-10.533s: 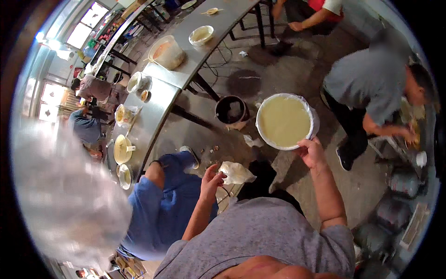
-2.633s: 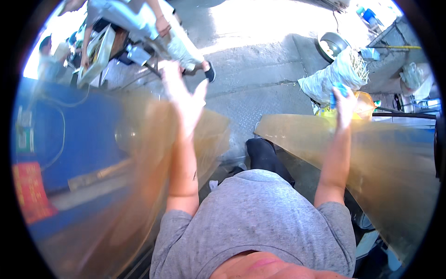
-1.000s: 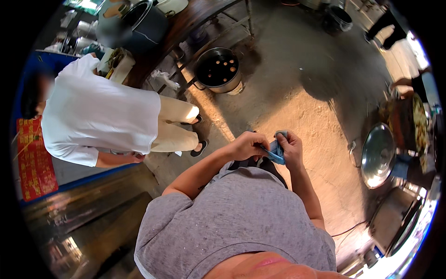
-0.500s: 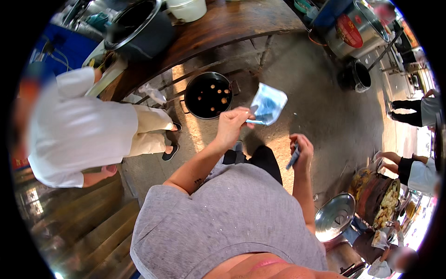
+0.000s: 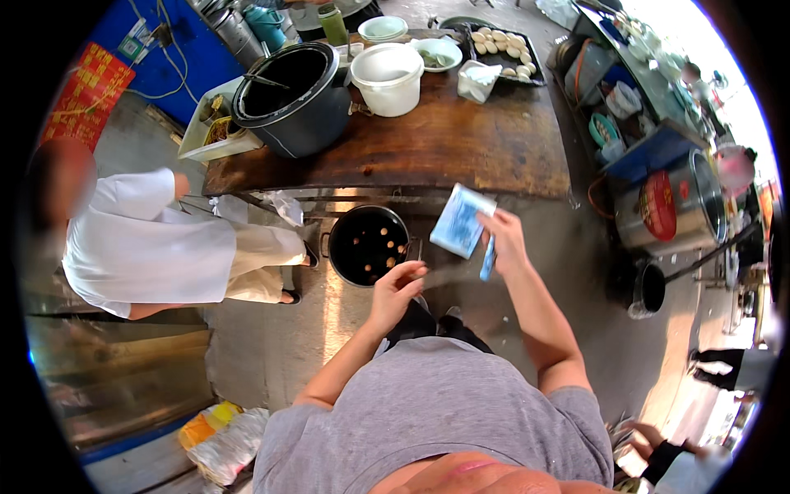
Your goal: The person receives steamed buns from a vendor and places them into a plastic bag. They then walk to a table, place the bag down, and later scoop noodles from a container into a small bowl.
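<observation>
My right hand (image 5: 508, 239) is closed on a flat blue-and-white packet (image 5: 457, 224), gripped by one corner. A narrow blue strip (image 5: 488, 259) hangs below the same fingers; what it is I cannot make out. Left of it, my left hand (image 5: 397, 292) has its fingers curled and thumb pressed in. Whether anything is pinched there is too small to tell. Beyond my left hand, on the floor, stands a round black pot (image 5: 346, 260) of dark liquid with several pale round pieces floating in it. Both hands hang in the air before my body.
Past the pot is a wooden table (image 5: 461, 148) bearing a large dark pot (image 5: 300, 123), a white bucket (image 5: 387, 78) and a black tray (image 5: 535, 67) of pale round pieces. At left stands a person in a white shirt (image 5: 156, 247). A big steel pot (image 5: 658, 202) stands at right.
The packet has passed from my left hand to my right, which has risen. My left hand has drawn back lower. The view has shifted to show more of the table.
</observation>
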`<state>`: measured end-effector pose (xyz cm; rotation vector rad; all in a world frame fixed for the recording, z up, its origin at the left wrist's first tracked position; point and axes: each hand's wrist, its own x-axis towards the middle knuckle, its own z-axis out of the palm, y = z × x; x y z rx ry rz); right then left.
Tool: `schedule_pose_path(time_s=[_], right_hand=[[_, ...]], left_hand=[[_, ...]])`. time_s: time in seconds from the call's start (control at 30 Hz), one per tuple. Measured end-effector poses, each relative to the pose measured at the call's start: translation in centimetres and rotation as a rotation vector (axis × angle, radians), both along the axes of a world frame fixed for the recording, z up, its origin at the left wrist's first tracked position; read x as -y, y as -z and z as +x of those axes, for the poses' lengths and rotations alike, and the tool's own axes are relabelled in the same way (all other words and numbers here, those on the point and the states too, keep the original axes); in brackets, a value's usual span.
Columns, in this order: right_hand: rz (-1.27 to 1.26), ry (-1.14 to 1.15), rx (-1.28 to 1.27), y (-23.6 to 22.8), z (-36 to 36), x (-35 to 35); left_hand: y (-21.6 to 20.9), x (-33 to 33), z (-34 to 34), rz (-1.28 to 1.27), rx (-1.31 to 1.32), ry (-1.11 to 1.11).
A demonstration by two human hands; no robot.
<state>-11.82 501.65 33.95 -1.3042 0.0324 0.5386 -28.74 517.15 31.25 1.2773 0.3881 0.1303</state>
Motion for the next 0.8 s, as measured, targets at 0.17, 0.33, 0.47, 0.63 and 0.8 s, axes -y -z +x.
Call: schedule_pose_path(time_s=[0.17, 0.33, 0.47, 0.63, 0.8], right_hand=[[0.099, 0.077, 0.096, -4.1, 15.2, -4.4], [-0.009, 0.121, 0.133, -3.7, 28.2, -8.7], [-0.047, 0.091, 0.085, -2.5, 36.3, -12.6], [-0.125, 0.008, 0.031, 0.8, 43.8, -18.0], [-0.296, -0.13, 0.009, 3.5, 49.3, -22.2]], left_hand=[[3.4, -1.5, -0.5, -0.032, -0.11, -0.235], [5.2, -1.5, 1.1, -0.059, -0.177, -0.381], [4.2, -1.3, 3.5, -0.102, -0.163, -0.449], [4.0, -0.6, 6.2, -0.073, -0.251, -0.636], [3.7, 0.4, 11.4, -0.097, -0.278, -0.739]])
